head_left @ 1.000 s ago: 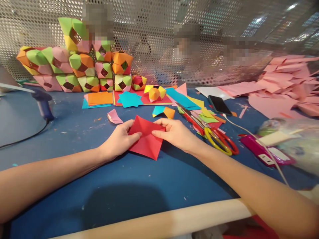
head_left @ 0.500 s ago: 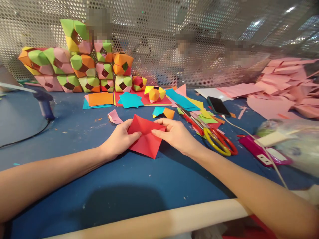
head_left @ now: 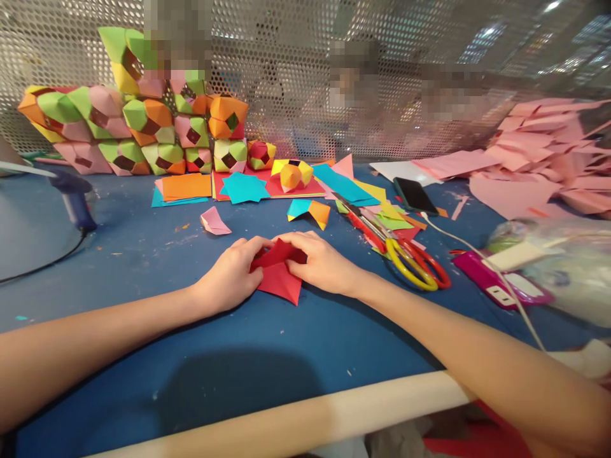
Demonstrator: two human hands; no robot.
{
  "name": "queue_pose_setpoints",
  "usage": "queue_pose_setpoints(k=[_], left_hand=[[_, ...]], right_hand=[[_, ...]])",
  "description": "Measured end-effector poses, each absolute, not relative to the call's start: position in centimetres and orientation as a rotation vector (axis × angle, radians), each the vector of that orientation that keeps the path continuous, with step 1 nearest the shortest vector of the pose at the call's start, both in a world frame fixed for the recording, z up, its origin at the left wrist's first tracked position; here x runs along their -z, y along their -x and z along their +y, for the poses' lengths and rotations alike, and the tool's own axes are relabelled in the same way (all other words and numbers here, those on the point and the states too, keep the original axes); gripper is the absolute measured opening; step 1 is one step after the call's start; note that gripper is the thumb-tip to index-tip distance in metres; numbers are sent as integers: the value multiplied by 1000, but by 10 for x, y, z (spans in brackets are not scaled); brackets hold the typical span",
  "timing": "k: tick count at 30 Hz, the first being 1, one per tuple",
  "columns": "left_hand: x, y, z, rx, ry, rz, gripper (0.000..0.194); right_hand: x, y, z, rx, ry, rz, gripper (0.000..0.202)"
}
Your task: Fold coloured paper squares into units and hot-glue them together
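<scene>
Between my two hands is a red sheet of paper [head_left: 280, 282], bent inward along its creases, with one corner pointing toward me. My left hand [head_left: 235, 270] grips its left side, thumb on the near face. On the opposite edge, my right hand [head_left: 319, 262] pinches the paper with curled fingers. Just beyond the hands lie a folded pink paper piece [head_left: 216, 221] and a folded blue-and-orange paper piece [head_left: 309, 212]. Part of the red sheet is hidden by my fingers.
Folded paper balls [head_left: 153, 121] are stacked at the back left, near a glue gun [head_left: 71, 197]. Scissors [head_left: 410, 264], a phone [head_left: 414, 194], a magenta power strip [head_left: 482, 277] and a pink paper pile [head_left: 539, 152] occupy the right. Wire mesh [head_left: 296, 83] stands behind.
The red sheet has gone from nearly flat to bent inward, its far corner raised. My hands have come closer together. The view has shifted slightly.
</scene>
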State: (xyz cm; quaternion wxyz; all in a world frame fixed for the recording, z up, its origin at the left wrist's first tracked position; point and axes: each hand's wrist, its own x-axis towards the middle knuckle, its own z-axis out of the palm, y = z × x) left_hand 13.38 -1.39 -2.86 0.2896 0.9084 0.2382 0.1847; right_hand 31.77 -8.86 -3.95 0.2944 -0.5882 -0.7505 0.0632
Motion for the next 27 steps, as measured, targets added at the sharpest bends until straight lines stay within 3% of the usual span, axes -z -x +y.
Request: queue_pose_setpoints(k=[8,18,23,27], left_hand=[[31,-134,-14,-523,-2418,581,37],[29,-124,-14,-386,-2762,443,21],[31,-122,-13,-427,-2786,425,27],[31,-125,-14,-499,-2722,457,29]], right_hand=[[44,-325,-88,-4,1326,-2192,41],[31,-329,-87,533,1092,-2502,30],[31,-341,-89,466,1183,-2442,31],[35,-344,-91,164,1310,-2240,35]])
